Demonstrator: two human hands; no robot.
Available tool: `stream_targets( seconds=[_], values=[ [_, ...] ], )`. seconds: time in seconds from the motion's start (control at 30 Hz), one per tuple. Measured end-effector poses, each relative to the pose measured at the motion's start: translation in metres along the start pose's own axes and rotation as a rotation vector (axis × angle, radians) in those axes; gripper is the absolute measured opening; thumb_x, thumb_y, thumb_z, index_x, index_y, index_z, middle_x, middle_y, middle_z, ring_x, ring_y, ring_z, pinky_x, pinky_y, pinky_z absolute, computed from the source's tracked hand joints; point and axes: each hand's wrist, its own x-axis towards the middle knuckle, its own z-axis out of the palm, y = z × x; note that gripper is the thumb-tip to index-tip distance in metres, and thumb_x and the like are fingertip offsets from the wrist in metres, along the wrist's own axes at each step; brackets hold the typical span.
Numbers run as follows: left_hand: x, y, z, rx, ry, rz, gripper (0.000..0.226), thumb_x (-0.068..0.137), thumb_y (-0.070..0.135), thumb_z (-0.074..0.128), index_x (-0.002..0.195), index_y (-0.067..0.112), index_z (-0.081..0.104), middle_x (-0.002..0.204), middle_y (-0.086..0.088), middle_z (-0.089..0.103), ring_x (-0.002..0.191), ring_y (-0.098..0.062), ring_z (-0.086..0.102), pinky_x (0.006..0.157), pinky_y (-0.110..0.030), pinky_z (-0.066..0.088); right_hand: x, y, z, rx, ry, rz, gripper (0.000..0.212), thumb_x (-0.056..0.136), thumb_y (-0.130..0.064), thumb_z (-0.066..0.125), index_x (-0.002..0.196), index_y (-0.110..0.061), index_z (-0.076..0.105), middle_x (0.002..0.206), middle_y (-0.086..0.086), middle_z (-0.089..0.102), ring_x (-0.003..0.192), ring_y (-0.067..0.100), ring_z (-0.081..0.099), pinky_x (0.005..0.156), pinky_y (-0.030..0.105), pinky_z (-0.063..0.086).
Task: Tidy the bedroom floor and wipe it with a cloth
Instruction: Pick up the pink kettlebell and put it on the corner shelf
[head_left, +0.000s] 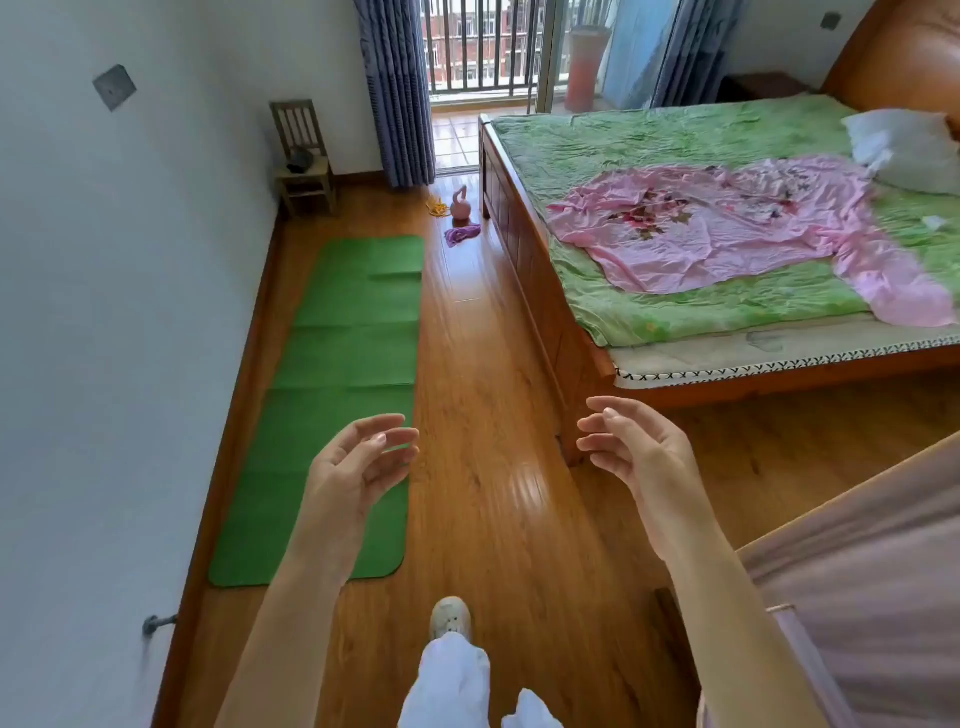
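Note:
A long green mat (337, 374) lies flat on the wooden floor (488, 395) along the left wall. Far down the floor, by the bed's corner, sit a pink kettlebell (460, 206), a yellow cord (437, 208) and a crumpled purple cloth (461, 234). My left hand (358, 462) hovers above the mat's near end, fingers loosely curled and holding nothing. My right hand (636, 447) is raised near the bed's front corner, also empty with relaxed fingers. Both palms face each other.
A wooden bed (524, 244) with a green cover and pink sheet (727, 223) fills the right side. A small wooden chair (304, 156) stands at the far wall by blue curtains (397, 88) and an open balcony door. Pinkish fabric (878, 561) hangs at lower right.

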Motion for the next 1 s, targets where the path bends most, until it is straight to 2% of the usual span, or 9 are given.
stream_targets(
  seconds=[0.27, 0.57, 0.77, 1.0],
  values=[
    [0.099, 0.008, 0.003, 0.007, -0.016, -0.009, 0.022, 0.095, 0.006, 0.042, 0.096, 0.013, 0.063, 0.087, 0.0, 0.071, 0.083, -0.014, 0.066, 0.076, -0.026, 0.049, 0.087, -0.001, 0.038, -0.009, 0.032, 0.012, 0.017, 0.095, -0.015, 0.05, 0.093, -0.02, 0.066, 0.083, 0.0, 0.07, 0.076, 0.012, 0.066, 0.071, 0.023, 0.053],
    [0.222, 0.054, 0.003, 0.022, -0.075, 0.026, 0.02, 0.094, 0.005, 0.045, 0.095, 0.014, 0.063, 0.087, 0.001, 0.07, 0.079, -0.01, 0.066, 0.067, -0.017, 0.052, 0.197, -0.026, 0.093, 0.005, 0.048, 0.001, 0.015, 0.095, -0.017, 0.051, 0.095, -0.02, 0.066, 0.084, 0.0, 0.07, 0.077, 0.012, 0.067, 0.07, 0.019, 0.054],
    [0.278, 0.063, 0.003, 0.064, -0.05, 0.013, 0.02, 0.094, 0.006, 0.045, 0.094, 0.015, 0.063, 0.086, 0.002, 0.071, 0.076, -0.008, 0.066, 0.064, -0.015, 0.051, 0.242, -0.025, 0.109, 0.019, 0.055, 0.035, 0.015, 0.094, -0.016, 0.051, 0.098, -0.017, 0.066, 0.085, 0.002, 0.069, 0.08, 0.015, 0.066, 0.072, 0.022, 0.053],
    [0.344, 0.068, 0.021, 0.048, -0.051, -0.092, 0.019, 0.095, 0.008, 0.045, 0.095, 0.015, 0.063, 0.089, 0.0, 0.07, 0.083, -0.014, 0.065, 0.069, -0.024, 0.05, 0.307, -0.027, 0.111, 0.049, 0.053, 0.084, 0.016, 0.095, -0.015, 0.051, 0.099, -0.017, 0.066, 0.086, 0.004, 0.069, 0.08, 0.016, 0.066, 0.07, 0.021, 0.053]
  ],
)
